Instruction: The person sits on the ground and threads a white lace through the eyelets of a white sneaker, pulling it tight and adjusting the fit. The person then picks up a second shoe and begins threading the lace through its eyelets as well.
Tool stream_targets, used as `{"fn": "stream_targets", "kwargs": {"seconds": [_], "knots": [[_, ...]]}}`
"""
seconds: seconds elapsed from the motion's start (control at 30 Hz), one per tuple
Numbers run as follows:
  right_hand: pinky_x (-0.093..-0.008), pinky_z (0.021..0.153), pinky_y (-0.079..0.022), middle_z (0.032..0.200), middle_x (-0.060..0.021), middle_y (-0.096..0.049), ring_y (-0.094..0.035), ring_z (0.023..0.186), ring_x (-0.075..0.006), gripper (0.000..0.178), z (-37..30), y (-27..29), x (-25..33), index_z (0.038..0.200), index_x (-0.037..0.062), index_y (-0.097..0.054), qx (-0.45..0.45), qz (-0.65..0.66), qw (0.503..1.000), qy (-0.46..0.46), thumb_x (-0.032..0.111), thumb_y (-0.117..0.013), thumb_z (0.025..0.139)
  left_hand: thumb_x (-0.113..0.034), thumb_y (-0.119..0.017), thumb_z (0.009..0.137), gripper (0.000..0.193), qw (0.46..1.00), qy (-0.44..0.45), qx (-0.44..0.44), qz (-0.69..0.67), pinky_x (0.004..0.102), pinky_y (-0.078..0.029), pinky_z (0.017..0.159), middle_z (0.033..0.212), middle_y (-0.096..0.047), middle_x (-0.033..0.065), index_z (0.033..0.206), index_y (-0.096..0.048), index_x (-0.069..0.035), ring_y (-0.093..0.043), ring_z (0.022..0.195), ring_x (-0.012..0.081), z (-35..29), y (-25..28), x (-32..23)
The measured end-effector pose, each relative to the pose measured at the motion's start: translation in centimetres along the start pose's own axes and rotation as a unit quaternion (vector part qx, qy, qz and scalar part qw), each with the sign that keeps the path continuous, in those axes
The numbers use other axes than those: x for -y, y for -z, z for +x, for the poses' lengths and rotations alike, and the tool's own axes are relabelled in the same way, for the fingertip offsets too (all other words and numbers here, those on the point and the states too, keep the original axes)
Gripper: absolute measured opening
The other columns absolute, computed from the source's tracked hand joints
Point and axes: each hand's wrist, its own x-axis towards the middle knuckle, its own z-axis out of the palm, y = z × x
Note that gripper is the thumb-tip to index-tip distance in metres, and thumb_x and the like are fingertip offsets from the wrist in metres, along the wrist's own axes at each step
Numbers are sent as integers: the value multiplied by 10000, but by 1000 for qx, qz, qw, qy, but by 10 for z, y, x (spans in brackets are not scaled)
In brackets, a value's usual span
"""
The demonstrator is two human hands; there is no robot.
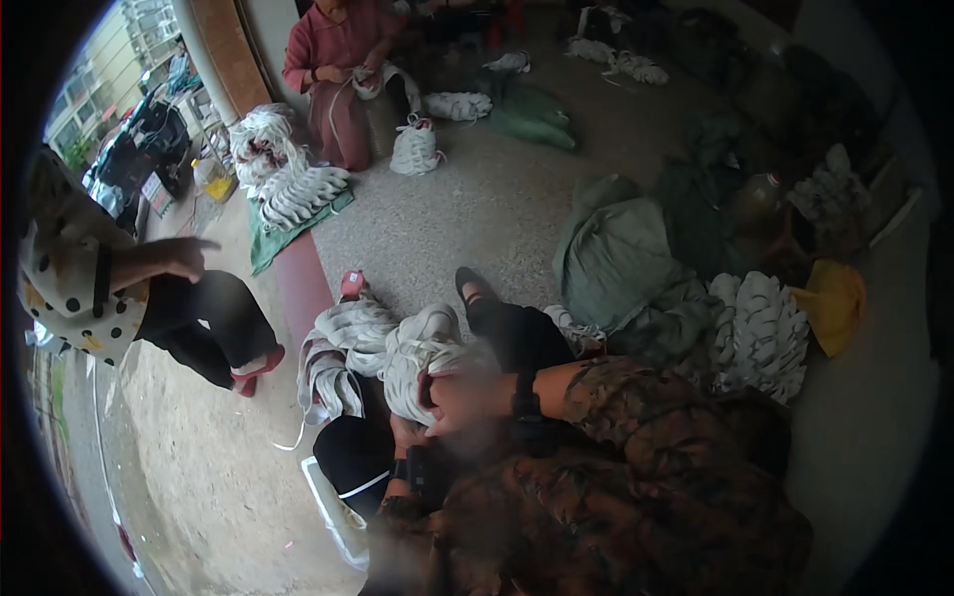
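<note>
Sleeves: patterned brown sleeves (636, 477) filled the lower frame, nearest the camera, over dark trousers.
Floor: a speckled grey floor (477, 199) ran up to a second seated person in a red top (338, 50) and, at left, a person in a spotted top (70, 278).
Green sacks: a slumped green sack (616, 258) lay to the right; its contents could not be seen. A green sheet (288, 223) under a far pile held stacked white pieces (298, 194).
Right-hand stack: white curved pieces (760, 333) stood packed edge to edge beside a yellow bag (835, 303).
Bundle: the white bundle of looped strips (388, 348) rested on the wearer's lap, between the knees.
Handling: it looked soft, light and floppy, likely to sag and shed loops; best taken where the strips gather, judged from its drape.
Right hand: the right hand (462, 397) was closed over the bundle's near end, fingers curled on the strips.
Left hand: the left hand (407, 432) lay below it, touching the bundle's underside; its finger spread could not be told.
Tray: a pale tray edge (333, 512) showed by the left knee, contents hidden.
</note>
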Motion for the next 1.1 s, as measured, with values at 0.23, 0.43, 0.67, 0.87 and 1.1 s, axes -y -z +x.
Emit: {"fn": "stream_targets", "kwargs": {"seconds": [0.23,0.43,0.67,0.87,1.1], "knots": [[-420,630,-490,655,-184,-627,-624,632,-328,400,45,-46,-28,664,-11,-659,8,-55,998,36,379,-733,620,-159,-432,949,274,959,145,-59,235,290,-454,843,1076,-612,82,1162,-553,-34,-563,944,146,-10,-9,-29],[-400,654,-491,617,-163,-613,-622,656,-312,328,47,-44,-30,645,11,-665,28,-65,995,69,335,-714,640,-142,-476,951,226,946,-103,-301,62,286,-442,870,1083,-571,123,1103,-526,17,-545,970,156,-3,-16,-71],[-407,847,-435,959,-166,-603,-575,948,-289,265,33,-61,-32,900,45,-588,-112,41,981,151,212,-623,698,-417,-514,916,464,980,-143,26,134,340,-417,906,990,-628,128,982,-609,32,-576,989,232,22,-51,-105],[-426,862,-427,967,-172,-599,-572,947,-328,230,14,-61,-33,902,27,-585,-141,44,981,129,116,-591,691,-443,-513,914,498,985,-147,32,85,356,-400,949,950,-642,133,970,-616,40,-585,1003,253,25,-55,-94],[-441,779,-444,892,-189,-587,-574,882,-351,234,18,-71,-48,925,-4,-540,-131,153,974,104,135,-584,742,-490,-511,902,550,989,-123,34,69,374,-400,950,935,-643,138,952,-619,47,-587,992,261,27,-55,-96]]}}
